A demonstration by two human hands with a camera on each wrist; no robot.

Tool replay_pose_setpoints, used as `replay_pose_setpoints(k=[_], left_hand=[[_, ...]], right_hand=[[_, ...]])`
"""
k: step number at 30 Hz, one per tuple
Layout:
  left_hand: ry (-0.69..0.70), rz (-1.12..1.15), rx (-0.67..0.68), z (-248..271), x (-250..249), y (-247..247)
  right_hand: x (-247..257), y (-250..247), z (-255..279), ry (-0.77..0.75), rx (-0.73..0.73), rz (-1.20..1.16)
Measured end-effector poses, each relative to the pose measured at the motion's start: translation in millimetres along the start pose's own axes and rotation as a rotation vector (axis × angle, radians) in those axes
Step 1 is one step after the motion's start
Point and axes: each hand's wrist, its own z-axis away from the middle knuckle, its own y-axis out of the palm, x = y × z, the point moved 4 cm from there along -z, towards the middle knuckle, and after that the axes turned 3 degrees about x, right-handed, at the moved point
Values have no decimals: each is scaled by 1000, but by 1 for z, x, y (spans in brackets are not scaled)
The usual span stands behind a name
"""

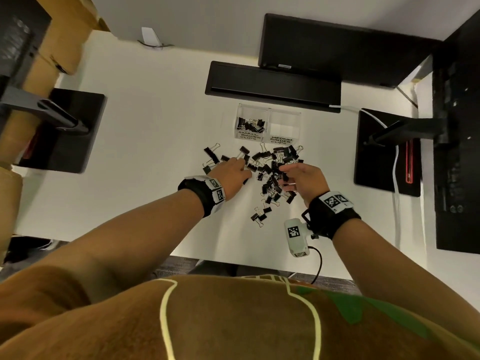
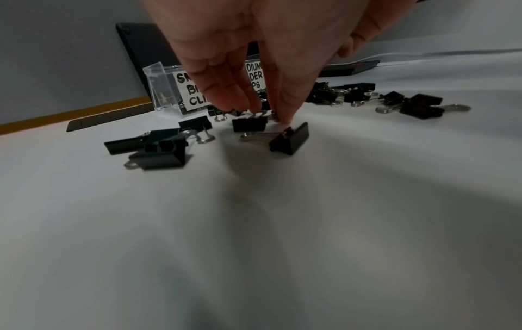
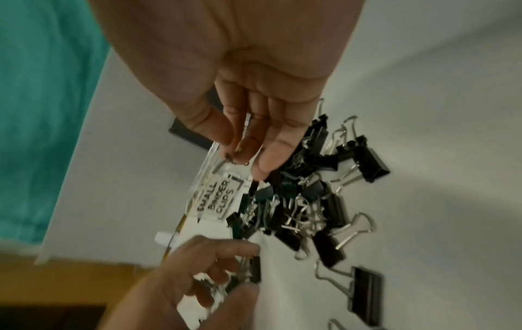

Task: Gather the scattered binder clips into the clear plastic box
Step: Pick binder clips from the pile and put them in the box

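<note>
We see the scattered binder clips (image 1: 270, 172) lying on the counter (image 1: 145, 141) just in front of the clear plastic box (image 1: 267, 123). Our left hand (image 1: 233, 175) reaches into them with fingers curled over one clip; our right hand (image 1: 302, 179) pinches a small clip's wire handle.

Black binder clips (image 1: 270, 168) scattered before clear box (image 1: 268, 123).

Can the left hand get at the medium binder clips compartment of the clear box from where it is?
Probably yes. The left hand sits at the pile's left edge, and the box's open-topped medium compartment lies just beyond the clips with nothing standing between.
</note>
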Motion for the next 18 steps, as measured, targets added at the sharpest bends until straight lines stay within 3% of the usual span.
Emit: replay_pose_setpoints(k=[3,6,8,10,13,18], left_hand=[[-12,35,-25,-4,-1,0],[-30,169,-86,-7,-1,-7],[-57,330,-185,-7,0,-17],[-73,449,-248,-7,3,-25],[-85,497,-260,-6,4,-33],[-22,390,-70,5,-15,-30]], right_hand=[[-2,-4,5,80,8,-209],[-12,-5,7,170,13,-234],[-19,-4,8,138,59,-7],[-23,1,13,-2,156,432],[-35,15,23,-137,270,854],[-50,33,22,-179,248,1001]])
